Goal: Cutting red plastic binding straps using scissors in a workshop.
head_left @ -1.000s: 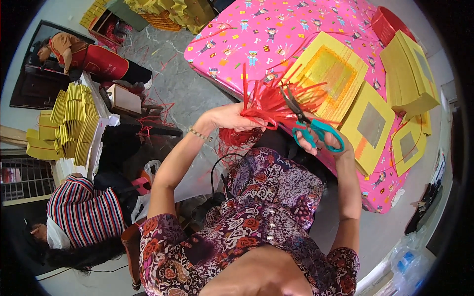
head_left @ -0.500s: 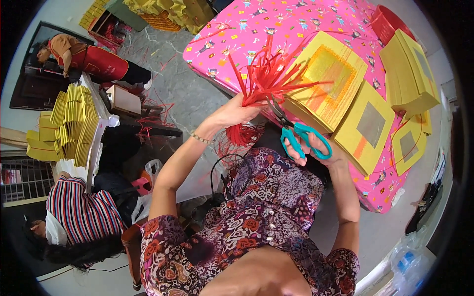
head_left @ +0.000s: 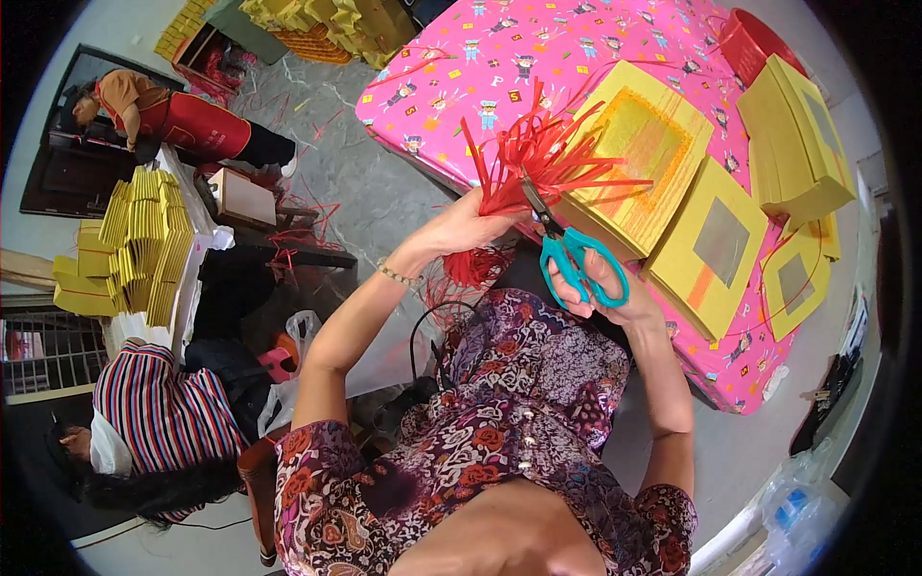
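My left hand (head_left: 469,230) is closed round a bunch of red plastic strips (head_left: 545,152). Their loose ends fan out above my fist, and a thick tuft hangs below it. In my right hand (head_left: 624,300) is a pair of scissors (head_left: 561,257) with teal handles, my fingers through the loops. The dark blades reach up to the strips just right of my left fist, their tips among the red ends. A stack of yellow paper pieces (head_left: 663,82) with a gold square on top stands right beyond the scissors.
A pink patterned cloth (head_left: 437,110) covers the table ahead. More yellow stacks (head_left: 788,144) and a red tub (head_left: 754,43) are at its right. On the left, one person in a red apron (head_left: 202,125) and another in a striped top (head_left: 168,408) are beside yellow bundles (head_left: 144,240).
The scissors have shifted slightly left, and their blades are now in among the strips. Their handles have drawn nearer each other. My left hand has tilted a little with the bunch.
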Available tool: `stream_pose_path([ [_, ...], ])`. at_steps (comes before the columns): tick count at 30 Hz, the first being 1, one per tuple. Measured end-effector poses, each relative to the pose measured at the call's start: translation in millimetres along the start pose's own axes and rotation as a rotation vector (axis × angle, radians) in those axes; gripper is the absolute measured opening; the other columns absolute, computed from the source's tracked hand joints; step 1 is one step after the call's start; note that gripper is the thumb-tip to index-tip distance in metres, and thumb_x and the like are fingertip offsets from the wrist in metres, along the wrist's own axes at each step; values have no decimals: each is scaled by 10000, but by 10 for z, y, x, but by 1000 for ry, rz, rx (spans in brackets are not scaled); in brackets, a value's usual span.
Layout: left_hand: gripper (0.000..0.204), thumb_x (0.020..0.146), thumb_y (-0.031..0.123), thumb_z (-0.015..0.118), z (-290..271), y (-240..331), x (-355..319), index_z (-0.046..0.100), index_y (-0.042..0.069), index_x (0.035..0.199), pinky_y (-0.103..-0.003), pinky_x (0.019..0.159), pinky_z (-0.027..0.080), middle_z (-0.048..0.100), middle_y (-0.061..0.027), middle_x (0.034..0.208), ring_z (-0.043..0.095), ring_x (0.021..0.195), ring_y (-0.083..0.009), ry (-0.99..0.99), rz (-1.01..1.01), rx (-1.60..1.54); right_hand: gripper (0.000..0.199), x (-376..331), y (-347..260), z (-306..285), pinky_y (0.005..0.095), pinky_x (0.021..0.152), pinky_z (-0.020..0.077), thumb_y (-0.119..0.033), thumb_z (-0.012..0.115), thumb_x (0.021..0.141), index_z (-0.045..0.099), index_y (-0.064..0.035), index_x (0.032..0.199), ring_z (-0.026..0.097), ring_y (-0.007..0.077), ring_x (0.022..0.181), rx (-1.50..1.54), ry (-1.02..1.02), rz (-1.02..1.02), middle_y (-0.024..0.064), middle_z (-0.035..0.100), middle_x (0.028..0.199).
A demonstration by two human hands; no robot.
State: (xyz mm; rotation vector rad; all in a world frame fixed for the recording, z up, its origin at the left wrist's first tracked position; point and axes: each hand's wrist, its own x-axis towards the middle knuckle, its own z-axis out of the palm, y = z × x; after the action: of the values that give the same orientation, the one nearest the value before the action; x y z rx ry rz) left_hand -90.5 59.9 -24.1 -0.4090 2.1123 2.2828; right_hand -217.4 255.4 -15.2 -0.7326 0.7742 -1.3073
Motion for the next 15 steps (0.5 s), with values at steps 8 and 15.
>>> stream_pose_path([
  [8,199,918,191,549,-93,-123,35,554,27,1030,-223,507,364,506,54,700,447,604,-38,-37,-84,54,608,-38,-41,46,168,379,314,-613,491,839,487,-25,996,397,39,451,-36,48,-9,-9,460,636],
  [15,158,910,225,569,-119,-137,-21,557,72,949,-212,427,235,357,81,587,303,486,-28,19,-179,-183,599,-95,29,67,189,412,347,-593,433,878,490,-12,1013,430,63,475,67,-16,-146,14,491,649],
])
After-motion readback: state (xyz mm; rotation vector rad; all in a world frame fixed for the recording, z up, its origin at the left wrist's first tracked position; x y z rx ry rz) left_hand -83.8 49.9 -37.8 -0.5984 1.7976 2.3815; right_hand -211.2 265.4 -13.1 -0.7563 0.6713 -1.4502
